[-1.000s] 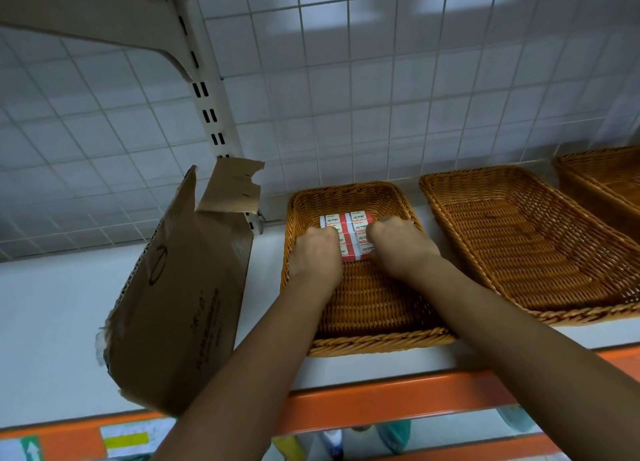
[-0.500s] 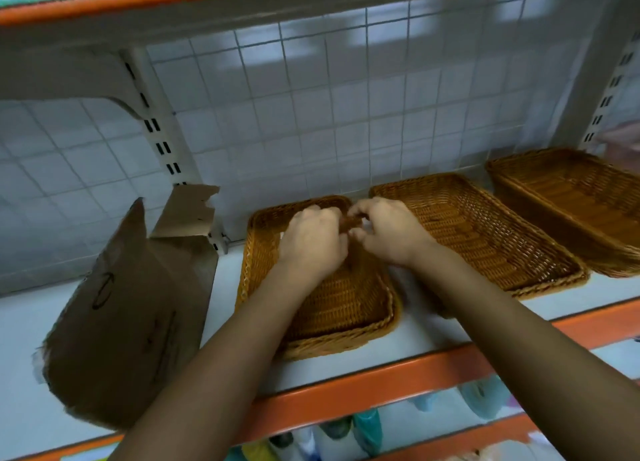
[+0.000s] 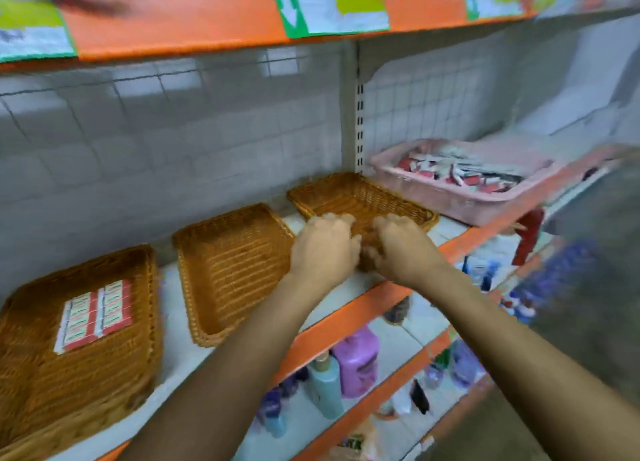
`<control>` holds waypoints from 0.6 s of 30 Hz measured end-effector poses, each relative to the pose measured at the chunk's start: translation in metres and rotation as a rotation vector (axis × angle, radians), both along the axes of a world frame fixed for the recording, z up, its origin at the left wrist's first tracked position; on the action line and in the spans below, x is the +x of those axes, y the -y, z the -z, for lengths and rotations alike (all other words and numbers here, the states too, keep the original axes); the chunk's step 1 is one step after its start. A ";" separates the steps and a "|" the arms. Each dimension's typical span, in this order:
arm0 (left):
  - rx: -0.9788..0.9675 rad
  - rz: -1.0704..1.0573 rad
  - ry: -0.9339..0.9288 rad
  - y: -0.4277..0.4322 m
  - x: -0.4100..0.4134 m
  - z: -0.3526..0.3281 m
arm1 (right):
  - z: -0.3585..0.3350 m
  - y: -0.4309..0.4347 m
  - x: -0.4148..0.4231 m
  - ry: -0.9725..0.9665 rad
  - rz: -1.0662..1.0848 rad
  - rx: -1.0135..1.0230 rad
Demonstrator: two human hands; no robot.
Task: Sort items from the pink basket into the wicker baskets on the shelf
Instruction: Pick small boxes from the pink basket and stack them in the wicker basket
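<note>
Three wicker baskets stand in a row on the white shelf. The left wicker basket [image 3: 152,287] holds a block of red-and-white boxes [image 3: 93,315]. The middle wicker basket [image 3: 235,270] and the right wicker basket [image 3: 353,194] look empty. At the far right stands the pink basket [image 3: 460,204], with several small red and white packs [image 3: 457,176] in it. My left hand [image 3: 322,249] and my right hand [image 3: 405,249] hover close together over the front edge of the right wicker basket. Their fingers are curled, and nothing shows in them. The picture is blurred.
An orange shelf edge [image 3: 346,315] runs below the baskets. A slotted upright post [image 3: 358,114] stands between the right wicker basket and the pink basket. The shelf above [image 3: 207,20] carries paper labels. Bottles [image 3: 356,360] fill the lower shelves.
Both hands have left the boxes in the left wicker basket and moved right, past the middle basket. The view has swung right, so the pink basket shows and the cardboard piece is gone.
</note>
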State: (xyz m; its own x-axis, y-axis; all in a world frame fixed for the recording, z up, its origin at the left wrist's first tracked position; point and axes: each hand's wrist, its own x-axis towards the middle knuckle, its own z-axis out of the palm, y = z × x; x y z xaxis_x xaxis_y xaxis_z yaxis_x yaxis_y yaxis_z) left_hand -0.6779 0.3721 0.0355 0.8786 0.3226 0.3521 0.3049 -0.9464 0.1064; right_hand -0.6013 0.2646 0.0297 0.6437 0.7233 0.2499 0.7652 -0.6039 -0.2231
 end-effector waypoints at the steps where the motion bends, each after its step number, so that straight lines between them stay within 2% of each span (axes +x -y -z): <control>1: 0.000 0.025 0.001 0.013 0.013 0.000 | 0.000 0.016 0.011 0.001 0.027 -0.001; 9: 0.016 0.184 -0.007 0.083 0.099 0.001 | 0.006 0.098 0.083 -0.001 0.168 0.067; 18: -0.008 0.222 -0.039 0.101 0.208 -0.001 | 0.005 0.118 0.180 0.007 0.177 0.104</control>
State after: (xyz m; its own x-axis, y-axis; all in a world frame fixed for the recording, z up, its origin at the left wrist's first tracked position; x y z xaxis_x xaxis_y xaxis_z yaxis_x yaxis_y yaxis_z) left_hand -0.4697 0.2712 0.0366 0.9415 0.1220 0.3143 0.0928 -0.9900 0.1063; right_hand -0.4213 0.1464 0.0248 0.7566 0.5687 0.3228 0.6508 -0.7032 -0.2863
